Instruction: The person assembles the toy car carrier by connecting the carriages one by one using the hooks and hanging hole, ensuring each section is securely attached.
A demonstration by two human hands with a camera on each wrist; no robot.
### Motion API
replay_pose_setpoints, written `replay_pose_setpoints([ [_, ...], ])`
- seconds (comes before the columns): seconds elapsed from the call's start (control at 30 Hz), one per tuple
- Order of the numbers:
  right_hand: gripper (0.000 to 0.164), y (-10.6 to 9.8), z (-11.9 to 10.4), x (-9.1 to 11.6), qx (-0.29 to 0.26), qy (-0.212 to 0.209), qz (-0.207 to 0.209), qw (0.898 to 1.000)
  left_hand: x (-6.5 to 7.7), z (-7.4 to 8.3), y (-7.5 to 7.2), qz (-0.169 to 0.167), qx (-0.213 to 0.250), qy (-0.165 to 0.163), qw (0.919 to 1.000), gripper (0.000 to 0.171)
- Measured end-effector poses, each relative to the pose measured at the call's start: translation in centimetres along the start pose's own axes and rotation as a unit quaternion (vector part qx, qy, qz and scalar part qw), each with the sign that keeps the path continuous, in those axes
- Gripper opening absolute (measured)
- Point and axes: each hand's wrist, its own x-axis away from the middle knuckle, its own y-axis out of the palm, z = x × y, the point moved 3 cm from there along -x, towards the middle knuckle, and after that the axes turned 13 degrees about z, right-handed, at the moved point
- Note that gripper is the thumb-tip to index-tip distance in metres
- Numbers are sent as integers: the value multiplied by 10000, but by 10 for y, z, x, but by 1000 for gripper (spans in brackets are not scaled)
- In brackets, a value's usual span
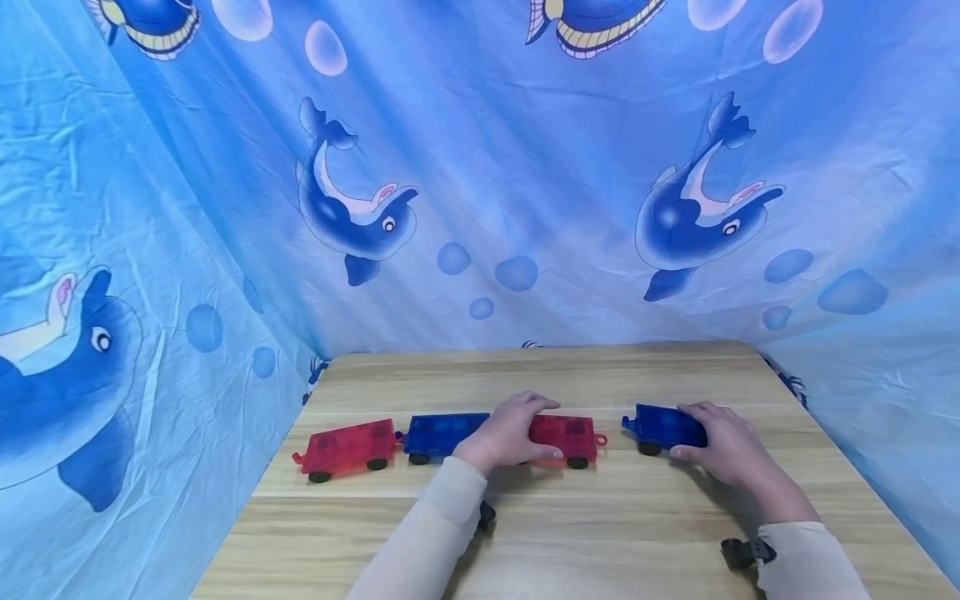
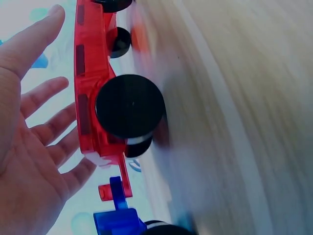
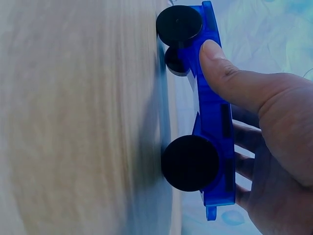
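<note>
My left hand [image 1: 504, 433] is at a red toy train car [image 1: 576, 446], its thumb standing apart and its fingers spread behind the car in the left wrist view. This red car's rear hook meets the coupling of a blue train car [image 1: 442, 435], seen at the bottom of the left wrist view. Further right, my right hand [image 1: 726, 448] grips another blue train car [image 3: 215, 107], thumb on the near side and fingers on the far side. A gap of table separates this blue car's hook [image 1: 628, 424] from the red car's loop [image 1: 601, 439].
A second red car [image 1: 348, 446] stands at the left end, joined to the blue car beside it. All the cars sit in a row on a wooden table [image 1: 570, 533]. A blue curtain with dolphins [image 1: 480, 167] hangs behind and at the sides.
</note>
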Motion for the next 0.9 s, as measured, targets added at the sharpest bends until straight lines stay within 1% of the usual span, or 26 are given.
replay_pose_setpoints([
  [0.1,89,-1,0,0,-9,-8,-22,10000,-2,2,4,-22,-49,-6,10000,82],
  [0.3,88,-4,-1,1,-41,-11,-44,10000,-6,8,8,-73,-78,86,9999,85],
  [0.63,85,-5,-6,2,39,-248,-94,9996,-10,19,12,-80,-306,190,9993,88],
  [0.8,84,-3,-10,2,41,-427,-107,9990,-10,24,16,-149,-443,119,9988,85],
  [0.9,84,-2,-13,2,48,-518,-122,9986,-10,24,18,-207,-431,6,9989,82],
])
